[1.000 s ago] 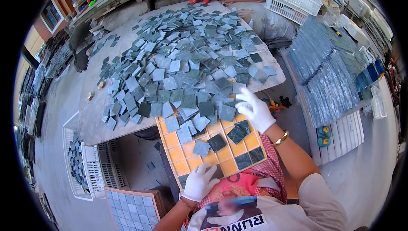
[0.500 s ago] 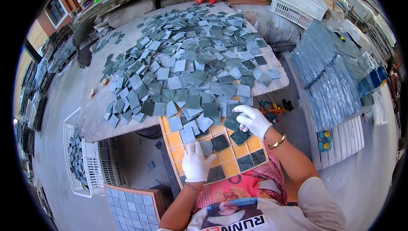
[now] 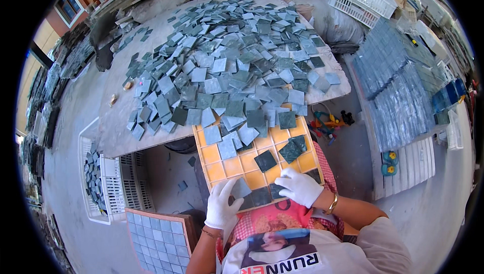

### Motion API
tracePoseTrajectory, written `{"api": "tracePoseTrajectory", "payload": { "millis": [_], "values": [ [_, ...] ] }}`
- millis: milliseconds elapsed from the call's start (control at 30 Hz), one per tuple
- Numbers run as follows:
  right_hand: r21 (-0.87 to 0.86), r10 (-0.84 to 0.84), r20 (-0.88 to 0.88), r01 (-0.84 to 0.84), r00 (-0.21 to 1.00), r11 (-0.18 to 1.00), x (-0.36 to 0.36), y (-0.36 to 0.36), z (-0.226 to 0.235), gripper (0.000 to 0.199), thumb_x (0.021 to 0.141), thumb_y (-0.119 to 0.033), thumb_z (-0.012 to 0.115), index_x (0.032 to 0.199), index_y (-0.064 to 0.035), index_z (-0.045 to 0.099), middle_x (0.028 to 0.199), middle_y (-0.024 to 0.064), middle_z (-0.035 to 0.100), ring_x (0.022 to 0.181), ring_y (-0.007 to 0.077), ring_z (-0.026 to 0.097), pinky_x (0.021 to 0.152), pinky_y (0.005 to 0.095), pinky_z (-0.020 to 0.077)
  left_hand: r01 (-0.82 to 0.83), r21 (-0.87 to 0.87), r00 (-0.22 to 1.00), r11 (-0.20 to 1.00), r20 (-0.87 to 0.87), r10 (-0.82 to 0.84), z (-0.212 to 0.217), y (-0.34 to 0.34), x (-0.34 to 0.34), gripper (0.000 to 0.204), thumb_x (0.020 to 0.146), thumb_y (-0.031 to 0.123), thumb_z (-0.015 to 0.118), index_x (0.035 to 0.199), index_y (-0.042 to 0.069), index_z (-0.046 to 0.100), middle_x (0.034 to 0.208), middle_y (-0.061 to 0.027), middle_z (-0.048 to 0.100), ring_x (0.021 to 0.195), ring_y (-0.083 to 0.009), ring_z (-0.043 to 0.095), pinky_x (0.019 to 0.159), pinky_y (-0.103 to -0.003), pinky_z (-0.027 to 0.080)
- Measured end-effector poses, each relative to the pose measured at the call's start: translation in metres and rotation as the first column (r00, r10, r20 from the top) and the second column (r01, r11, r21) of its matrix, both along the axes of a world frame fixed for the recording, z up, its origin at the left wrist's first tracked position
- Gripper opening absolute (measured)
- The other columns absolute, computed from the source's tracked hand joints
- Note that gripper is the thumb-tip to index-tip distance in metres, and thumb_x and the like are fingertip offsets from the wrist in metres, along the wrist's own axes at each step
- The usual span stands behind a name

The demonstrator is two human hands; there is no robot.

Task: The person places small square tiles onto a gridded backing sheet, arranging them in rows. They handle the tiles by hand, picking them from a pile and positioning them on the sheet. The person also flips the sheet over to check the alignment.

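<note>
On my lap and against the table edge rests an orange grid board with raised lines dividing it into squares. My left hand, in a white glove, grips a light grey square stone tile between fingers and thumb over the board's near left part. Also gloved, my right hand is open, its fingertips at a dark tile in the nearest row. A row of dark tiles fills cells along the near edge. Loose dark tiles and overlapping green ones lie on the board's middle.
A big heap of loose grey-green tiles covers the table and spills onto the board's far side. White crates stand at lower left beside a tiled panel. Stacked tile sheets sit on the right.
My right hand has left the dark green tiles on the board and come down toward the near edge. My left hand has shifted slightly nearer and left, with the light grey tile.
</note>
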State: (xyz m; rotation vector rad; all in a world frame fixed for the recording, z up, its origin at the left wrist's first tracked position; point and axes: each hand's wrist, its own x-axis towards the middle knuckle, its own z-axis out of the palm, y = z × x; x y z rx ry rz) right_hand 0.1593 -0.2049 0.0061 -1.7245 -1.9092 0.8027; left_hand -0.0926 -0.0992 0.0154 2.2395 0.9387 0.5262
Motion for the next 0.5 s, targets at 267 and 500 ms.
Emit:
{"api": "tracePoseTrajectory", "payload": {
  "millis": [267,500],
  "values": [
    [0.022,0.226,0.097,-0.229,0.969,0.973,0.005,-0.005,0.002,0.039,0.079,-0.023,0.067,0.111,-0.0038,0.055,0.104,0.0131,0.053,0.092,0.0305,0.059,0.08,0.0379,0.0497,0.037,-0.694,0.854,0.719,0.396,0.338,-0.026,-0.016,-0.003,0.05,0.082,0.009,0.067,0.127,-0.002,0.052,0.111,-0.0138,0.06,0.096,-0.0215,0.059,0.079,-0.033,0.052],
    [0.08,-0.029,-0.089,0.036,0.996,0.996,0.007,0.024,0.016,0.036,0.084,-0.024,0.066,0.114,-0.0057,0.057,0.104,0.0142,0.06,0.076,0.028,0.064,0.069,0.0382,0.0516,-0.043,-0.91,0.898,0.411,0.145,0.416,-0.017,0.023,-0.012,0.033,0.093,0.019,0.053,0.116,-0.002,0.062,0.09,-0.0085,0.066,0.078,-0.0148,0.063,0.069,-0.028,0.052]
  ]
}}
